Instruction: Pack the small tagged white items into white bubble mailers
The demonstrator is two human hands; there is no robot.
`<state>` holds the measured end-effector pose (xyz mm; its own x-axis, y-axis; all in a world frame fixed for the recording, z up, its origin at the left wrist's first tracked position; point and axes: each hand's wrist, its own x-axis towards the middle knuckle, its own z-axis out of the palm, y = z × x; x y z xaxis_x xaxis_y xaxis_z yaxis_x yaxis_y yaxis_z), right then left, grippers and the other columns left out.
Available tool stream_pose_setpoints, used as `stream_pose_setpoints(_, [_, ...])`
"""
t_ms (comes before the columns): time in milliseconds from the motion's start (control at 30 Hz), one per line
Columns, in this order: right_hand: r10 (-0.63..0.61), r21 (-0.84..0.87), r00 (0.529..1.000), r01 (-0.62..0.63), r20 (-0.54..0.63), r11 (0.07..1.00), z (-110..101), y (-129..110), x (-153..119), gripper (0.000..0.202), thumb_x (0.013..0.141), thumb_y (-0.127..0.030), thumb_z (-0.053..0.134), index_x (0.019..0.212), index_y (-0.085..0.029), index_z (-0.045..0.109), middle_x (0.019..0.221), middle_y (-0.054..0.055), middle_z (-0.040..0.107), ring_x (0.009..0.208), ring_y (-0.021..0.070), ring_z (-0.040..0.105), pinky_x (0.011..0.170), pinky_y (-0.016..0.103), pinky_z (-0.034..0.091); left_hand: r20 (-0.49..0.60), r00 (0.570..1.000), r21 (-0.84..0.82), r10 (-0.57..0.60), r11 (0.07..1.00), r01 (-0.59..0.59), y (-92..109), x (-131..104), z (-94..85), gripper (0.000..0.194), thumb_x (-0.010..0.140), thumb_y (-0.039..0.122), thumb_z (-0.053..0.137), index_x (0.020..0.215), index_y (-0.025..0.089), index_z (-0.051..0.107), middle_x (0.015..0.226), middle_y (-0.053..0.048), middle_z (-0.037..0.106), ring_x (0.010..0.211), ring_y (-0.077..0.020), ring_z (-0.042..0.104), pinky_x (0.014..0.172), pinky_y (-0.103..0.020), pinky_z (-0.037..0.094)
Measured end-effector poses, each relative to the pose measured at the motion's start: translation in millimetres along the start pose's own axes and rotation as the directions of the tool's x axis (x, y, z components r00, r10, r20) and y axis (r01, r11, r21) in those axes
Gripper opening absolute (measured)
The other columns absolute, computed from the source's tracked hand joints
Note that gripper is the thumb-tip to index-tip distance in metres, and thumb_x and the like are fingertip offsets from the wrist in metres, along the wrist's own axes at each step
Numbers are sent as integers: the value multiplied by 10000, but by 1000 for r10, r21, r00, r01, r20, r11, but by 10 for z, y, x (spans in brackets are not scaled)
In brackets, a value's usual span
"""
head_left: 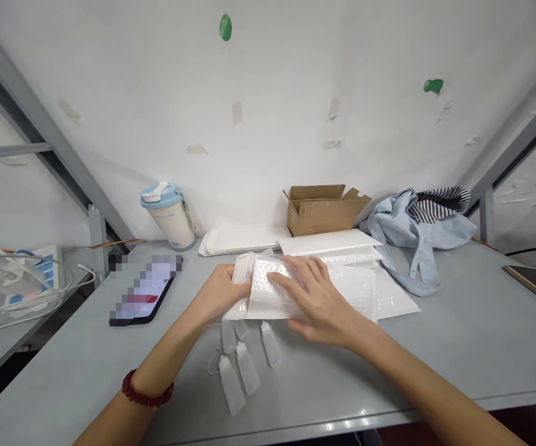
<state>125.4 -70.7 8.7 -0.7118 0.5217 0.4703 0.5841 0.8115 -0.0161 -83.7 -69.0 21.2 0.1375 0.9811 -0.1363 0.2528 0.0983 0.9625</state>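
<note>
A white bubble mailer (268,298) is held between my two hands above the middle of the table. My left hand (225,291) is closed on its left end, thumb on top. Across its right part lies my right hand (311,300), fingers bent over the upper face and thumb along the near edge. Below the mailer, several small translucent plastic squeeze bottles (248,370) with thin cap loops lie on the grey table (318,396); some are partly hidden by the mailer. More white mailers (395,297) lie behind and right of my right hand.
An open cardboard box (326,217) stands by the wall, behind a stack of mailers (244,238). At left are a blue-lidded cup (170,217) and a phone (149,291). A light blue cloth bag (421,229) lies right; cables (39,291) clutter the far left.
</note>
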Motion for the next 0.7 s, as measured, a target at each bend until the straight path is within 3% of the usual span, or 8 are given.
stream_pose_setpoints(267, [-16,108,997,25,-80,994,-13,81,-4,552,645,-71,496,1182,-169,422,1179,128,492,1058,265,436,873,437,381,-37,997,-8,72,997,-73,-41,49,5,203,650,335,676,721,145,663,647,26,621,603,-133,535,523,-197,390])
stream_pose_setpoints(533, [-24,124,997,33,-72,992,-19,107,-8,508,665,-80,501,1160,-182,449,1211,131,482,1069,267,439,862,449,405,-234,949,109,210,976,-189,-66,70,11,346,657,411,657,520,142,488,512,51,402,504,-75,346,438,-178,249])
stream_pose_setpoints(700, [-40,133,996,49,-75,990,-9,138,5,474,678,-63,495,1138,-176,468,1190,126,510,1052,260,460,842,427,428,-193,964,167,182,974,-151,-77,81,-13,382,690,450,612,497,145,484,471,52,377,464,-73,327,424,-189,228])
